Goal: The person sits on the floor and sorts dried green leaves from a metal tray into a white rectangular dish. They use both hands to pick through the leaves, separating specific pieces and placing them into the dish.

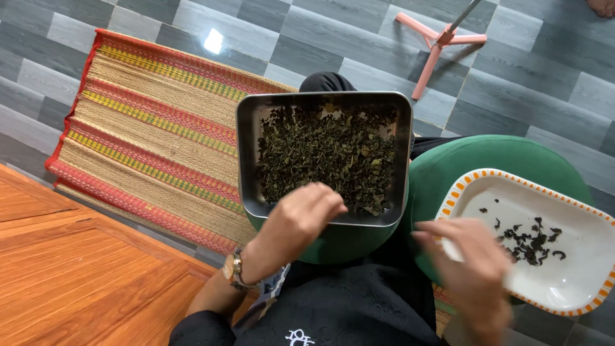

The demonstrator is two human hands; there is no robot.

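- The left hand (300, 221), a watch (232, 268) on its wrist, rests with curled fingers on the near rim of a square metal tray (246, 122) at 12 o'clock.
- Dried dark green leaves (327, 154) fill that tray.
- The right hand (471, 269), blurred, grips the near edge of a white dish with an orange-dashed rim (576, 256) at 3 o'clock; a few dark leaves (532, 240) lie in it.
- A striped woven mat (147, 134) lies at 10 o'clock, and a pink stand foot (435, 45) at 1 o'clock.

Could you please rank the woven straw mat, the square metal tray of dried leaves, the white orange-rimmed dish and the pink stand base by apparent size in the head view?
1. Woven straw mat with red stripes.
2. Square metal tray and white oval dish with orange-dashed rim: similar, and the dish is cut off at the frame edge, so unranked.
3. Pink three-legged stand base, though farther away.
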